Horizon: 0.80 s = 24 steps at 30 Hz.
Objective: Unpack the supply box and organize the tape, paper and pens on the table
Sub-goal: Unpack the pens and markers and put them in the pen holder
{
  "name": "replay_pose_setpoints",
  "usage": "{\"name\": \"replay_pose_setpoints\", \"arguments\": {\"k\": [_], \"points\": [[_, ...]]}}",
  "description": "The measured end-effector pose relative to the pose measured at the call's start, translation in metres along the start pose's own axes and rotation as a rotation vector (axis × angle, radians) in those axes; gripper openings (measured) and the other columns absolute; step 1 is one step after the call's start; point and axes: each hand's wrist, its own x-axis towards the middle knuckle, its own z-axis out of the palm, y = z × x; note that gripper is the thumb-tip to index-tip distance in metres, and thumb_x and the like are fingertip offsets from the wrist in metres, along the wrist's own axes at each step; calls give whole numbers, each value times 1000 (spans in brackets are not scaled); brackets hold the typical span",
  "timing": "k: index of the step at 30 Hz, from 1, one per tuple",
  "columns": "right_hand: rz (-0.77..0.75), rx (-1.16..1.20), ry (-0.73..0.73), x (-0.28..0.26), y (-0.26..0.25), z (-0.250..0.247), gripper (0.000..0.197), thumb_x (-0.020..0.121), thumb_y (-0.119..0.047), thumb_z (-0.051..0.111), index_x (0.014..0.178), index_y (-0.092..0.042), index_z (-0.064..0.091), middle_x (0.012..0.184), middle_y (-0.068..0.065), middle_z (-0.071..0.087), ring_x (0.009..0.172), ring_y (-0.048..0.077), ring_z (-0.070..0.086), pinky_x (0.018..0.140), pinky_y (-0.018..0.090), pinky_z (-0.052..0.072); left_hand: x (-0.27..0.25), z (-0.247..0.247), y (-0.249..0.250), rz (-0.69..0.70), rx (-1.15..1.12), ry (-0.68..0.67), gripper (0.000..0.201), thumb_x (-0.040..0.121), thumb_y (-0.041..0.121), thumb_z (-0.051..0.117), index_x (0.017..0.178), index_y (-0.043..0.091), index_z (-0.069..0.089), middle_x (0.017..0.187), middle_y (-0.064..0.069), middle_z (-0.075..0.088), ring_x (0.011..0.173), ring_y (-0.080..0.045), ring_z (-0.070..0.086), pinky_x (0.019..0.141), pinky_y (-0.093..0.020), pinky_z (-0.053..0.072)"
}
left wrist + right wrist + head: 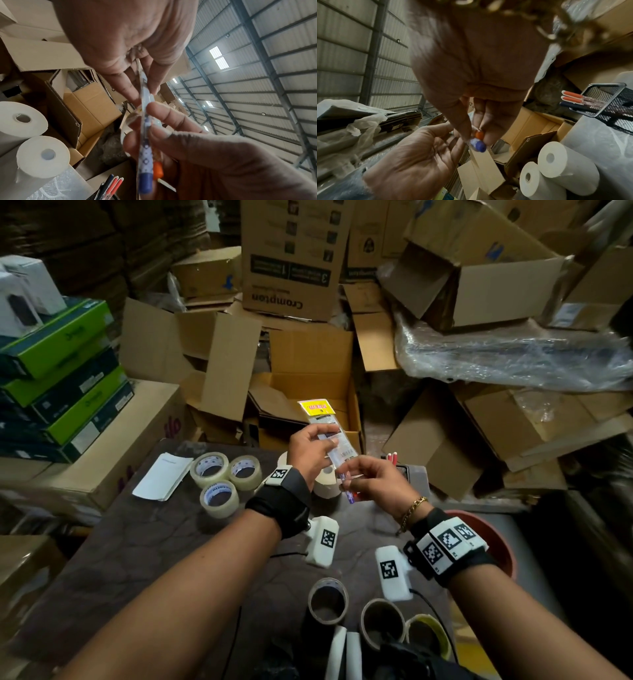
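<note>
Pens come next, and you have the pen packet point(329, 436) held up in the middle of the head view, both hands close together on it. Your left hand point(313, 448) pinches the clear sleeve near its middle, below the yellow header card; your right hand point(371, 479) pinches the lower end, where the blue and orange caps show. Three clear tape rolls point(224, 479) sit grouped at centre left beside the white paper point(161, 477), brown tape rolls point(356, 611) at the bottom, and the open supply box point(308, 405) lies behind the packet. Hold the sleeve firmly with the left hand and draw the pens out by their caps, I would judge, rather than tearing at the middle.

From the left wrist view, the packet point(145, 121) runs down the centre, edge-on, with fingertips point(135, 97) of one hand above and the other hand's point(188, 155) fingers curled round it lower down. White paper rolls point(32, 142) stand at lower left. Keep the pull in line with the sleeve so the pens do not bind.

Over on the right wrist view, your fingers clamp the blue cap point(478, 145) and orange cap point(479, 134) at centre. The mesh pen holder point(606, 102) at right already carries pens; that looks the likely place for these.
</note>
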Motion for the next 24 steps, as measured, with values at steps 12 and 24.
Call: {"name": "replay_pose_setpoints", "arguments": {"k": [12,24], "points": [[86,43,-7,1,15,-21,21,88,4,60,100,-8,72,92,4,74,88,17,70,69,27,58,8,20,-11,-4,103,-74,25,86,-11,57,103,2,69,115,-13,65,101,-31,66,82,-46,58],[153,86,420,19,90,-99,27,81,18,57,96,0,71,81,-3,74,83,19,65,71,18,57,27,0,-83,-133,236,-44,26,83,-9,61,90,14,73,111,-13,68,100,-31,68,86,-53,56]]}}
